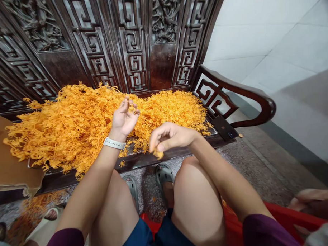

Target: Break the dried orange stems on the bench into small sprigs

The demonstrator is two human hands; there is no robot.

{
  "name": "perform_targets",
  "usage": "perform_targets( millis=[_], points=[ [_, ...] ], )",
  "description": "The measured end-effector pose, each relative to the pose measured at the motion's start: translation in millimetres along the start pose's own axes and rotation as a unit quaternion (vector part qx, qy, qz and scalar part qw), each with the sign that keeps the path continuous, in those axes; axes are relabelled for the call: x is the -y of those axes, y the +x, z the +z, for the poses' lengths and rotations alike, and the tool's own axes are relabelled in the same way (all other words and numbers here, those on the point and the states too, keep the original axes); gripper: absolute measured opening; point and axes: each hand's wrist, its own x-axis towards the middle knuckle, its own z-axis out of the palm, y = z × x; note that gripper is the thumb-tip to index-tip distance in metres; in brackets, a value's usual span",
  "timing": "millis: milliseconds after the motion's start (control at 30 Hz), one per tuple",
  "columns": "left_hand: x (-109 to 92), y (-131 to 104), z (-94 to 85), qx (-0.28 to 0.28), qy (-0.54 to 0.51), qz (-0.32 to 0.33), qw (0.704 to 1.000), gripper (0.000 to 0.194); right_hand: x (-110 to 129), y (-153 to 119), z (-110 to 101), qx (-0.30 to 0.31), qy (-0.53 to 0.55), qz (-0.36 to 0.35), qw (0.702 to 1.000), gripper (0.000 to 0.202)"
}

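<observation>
A large heap of orange artificial flower pieces (72,129) with thin stems is spread over the dark wooden bench seat. My left hand (124,119) is raised in front of the heap, palm turned up and fingers curled. A small orange flower piece (131,108) shows among its fingertips. Lower and to the right, my right hand (176,135) points downward near the seat's front edge. Its thumb and fingers pinch another orange flower piece (158,154), slightly blurred. The two hands are apart. A pale wristband (114,143) circles my left wrist.
Behind the heap rises a carved bench back (134,41); a curved armrest (249,95) ends the bench at right. A dark phone (224,128) lies beside it. Cardboard (17,157) sits at left. Another person's foot (45,222) and loose orange bits (35,210) are below.
</observation>
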Motion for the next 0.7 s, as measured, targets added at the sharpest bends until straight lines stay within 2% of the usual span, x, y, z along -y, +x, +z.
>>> perform_targets(
  millis=[67, 133, 167, 233, 267, 300, 367, 433, 533, 633, 700],
  points=[
    [1, 3, -1.5, -0.018, 0.019, 0.016, 1.000, 0.023, 2, -2, -12, -0.153, 0.071, -0.090, 0.982, 0.017],
    [3, 4, -0.9, -0.019, 0.042, 0.032, 0.998, 0.023, 3, -2, -26, -0.339, 0.174, -0.155, 0.911, 0.021],
    [5, 4, -0.2, -0.019, 0.054, 0.038, 0.998, 0.023, 1, -3, -32, -0.417, 0.219, -0.151, 0.869, 0.023],
    [9, 3, 1.1, -0.018, 0.085, 0.047, 0.995, 0.022, -3, -2, -40, -0.504, 0.274, -0.082, 0.815, 0.023],
    [12, 2, 1.3, -0.016, 0.101, 0.051, 0.993, 0.020, -5, -1, -41, -0.517, 0.282, -0.042, 0.807, 0.021],
    [15, 2, 1.2, -0.012, 0.118, 0.056, 0.991, 0.017, -8, 0, -41, -0.516, 0.273, -0.009, 0.812, 0.020],
    [22, 1, 0.3, 0.007, 0.152, 0.073, 0.986, 0.011, -11, 4, -34, -0.487, 0.201, 0.026, 0.850, 0.023],
    [30, -1, -0.8, 0.032, 0.179, 0.094, 0.979, 0.019, -12, 10, -25, -0.460, 0.092, 0.040, 0.882, 0.031],
    [44, -4, -0.5, 0.063, 0.211, 0.114, 0.969, 0.033, -16, 17, -16, -0.456, -0.030, 0.059, 0.888, 0.042],
    [53, -8, 2.1, 0.070, 0.225, 0.108, 0.966, 0.039, -21, 19, -18, -0.438, -0.061, 0.058, 0.895, 0.046],
    [54, -10, 4.1, 0.063, 0.221, 0.099, 0.968, 0.035, -25, 18, -21, -0.419, -0.045, 0.042, 0.906, 0.046]
  ],
)
